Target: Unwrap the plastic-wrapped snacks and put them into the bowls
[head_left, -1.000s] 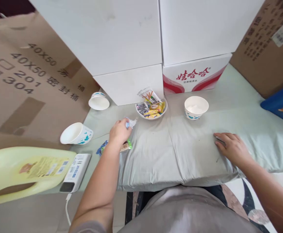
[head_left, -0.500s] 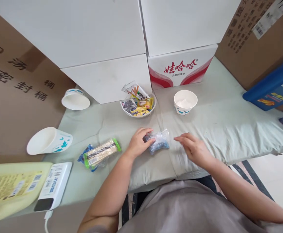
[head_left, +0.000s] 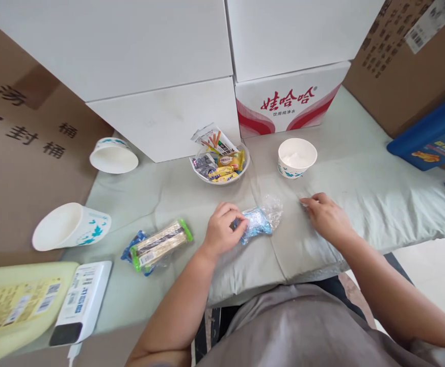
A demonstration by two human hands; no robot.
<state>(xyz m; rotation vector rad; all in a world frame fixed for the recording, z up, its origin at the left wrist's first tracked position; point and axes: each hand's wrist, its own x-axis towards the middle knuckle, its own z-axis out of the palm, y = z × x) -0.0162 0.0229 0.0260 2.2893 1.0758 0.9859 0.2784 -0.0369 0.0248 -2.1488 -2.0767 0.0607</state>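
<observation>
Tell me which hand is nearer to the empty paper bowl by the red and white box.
Right. The right hand rests on the cloth just in front of the paper bowl; the left hand is farther off to its left, holding a blue snack packet.

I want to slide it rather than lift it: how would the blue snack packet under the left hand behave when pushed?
The blue snack packet looks like thin crinkly film, so probably light and floppy. On the soft green cloth it would likely drag and bunch, not glide. The left hand pinches one end; the free end may swing.
</observation>
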